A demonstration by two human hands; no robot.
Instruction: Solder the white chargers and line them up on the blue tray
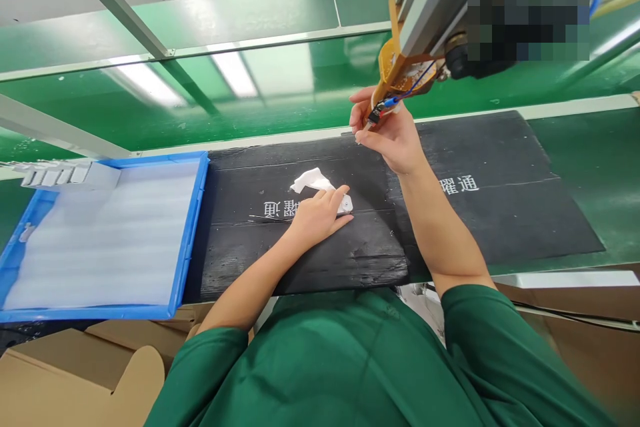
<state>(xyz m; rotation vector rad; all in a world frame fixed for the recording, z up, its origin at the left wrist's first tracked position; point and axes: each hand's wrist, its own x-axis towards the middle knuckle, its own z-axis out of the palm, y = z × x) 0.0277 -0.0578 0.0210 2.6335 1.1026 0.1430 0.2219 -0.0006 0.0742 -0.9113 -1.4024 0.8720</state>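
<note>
My left hand (320, 213) rests on the black mat (480, 220), fingers laid over a small white part (346, 203). A crumpled white wipe (311, 179) lies just behind it, and thin metal tweezers (267, 218) lie to its left. My right hand (387, 130) is raised above the mat's far edge, pinched on a small orange-and-black piece with red and blue wires (385, 105). That piece leads up to an orange flexible strip (393, 60) hanging from a grey metal fixture (430, 0) overhead.
A blue tray (193, 227) lined with white foam sheet sits left of the mat. Brown cardboard boxes (75, 367) stand at the near left. A green conveyor surface (600, 167) runs behind and right. Metal frame bars cross the upper left.
</note>
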